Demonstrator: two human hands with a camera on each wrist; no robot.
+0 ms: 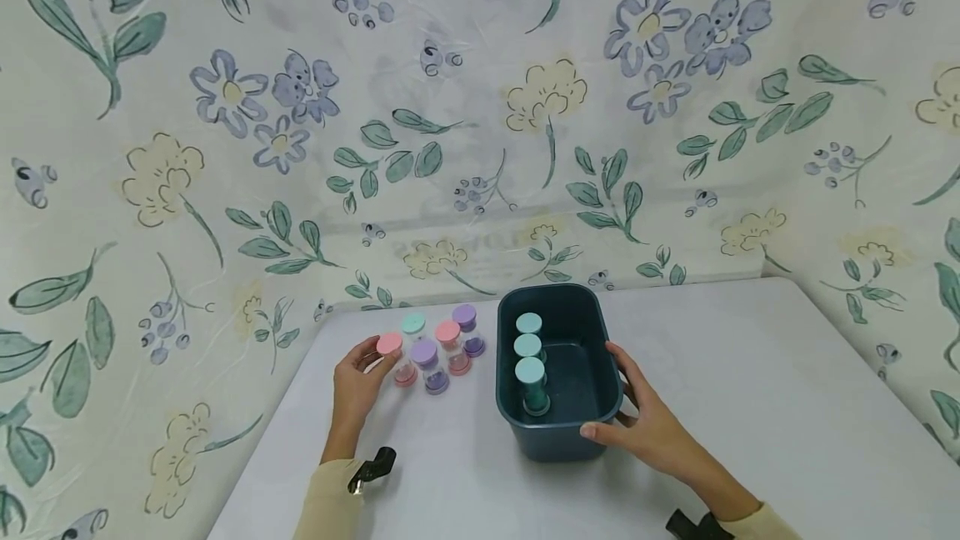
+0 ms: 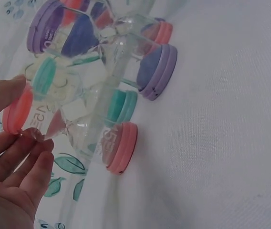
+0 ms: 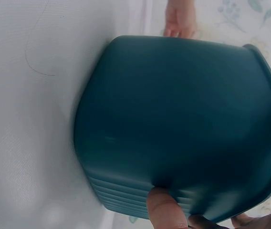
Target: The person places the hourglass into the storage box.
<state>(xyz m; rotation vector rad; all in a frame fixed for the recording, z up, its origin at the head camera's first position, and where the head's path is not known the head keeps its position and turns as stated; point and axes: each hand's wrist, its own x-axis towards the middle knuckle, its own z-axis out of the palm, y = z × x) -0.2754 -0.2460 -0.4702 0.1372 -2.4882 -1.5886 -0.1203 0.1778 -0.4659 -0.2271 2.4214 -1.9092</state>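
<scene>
Pink sand timer point(image 2: 59, 123) is held by its top cap in the fingers of the left hand point(image 1: 356, 386): the thumb presses one side of the cap, and the other fingers are bent against the opposite side, so the opening between them is only as wide as the cap. Its lower end is below the fingertips; whether it touches the counter point(image 1: 712, 373), I cannot tell with certainty. Just to the right of these fingers stands a purple-capped timer point(image 1: 424, 351), and a little beyond them a mint-capped timer point(image 1: 414, 323). Farther to their right are a second pink timer point(image 1: 448, 333) and, behind it, another purple timer point(image 1: 465, 314).

Dark teal bin point(image 1: 551, 442) rests on the counter, well to the right of the left fingers. The right hand point(image 1: 648, 432) grips it, with the thumb at the near corner of the rim and the other fingers bent along the right wall. Inside, three mint-capped timers point(image 1: 531, 372) stand in a row along the wall away from the right fingers (this is the side nearer to the left hand).

The held timer has its long axis nearly upright, cap upward in the fingers and base downward; pink sand is seen both above and below its narrow waist.
</scene>
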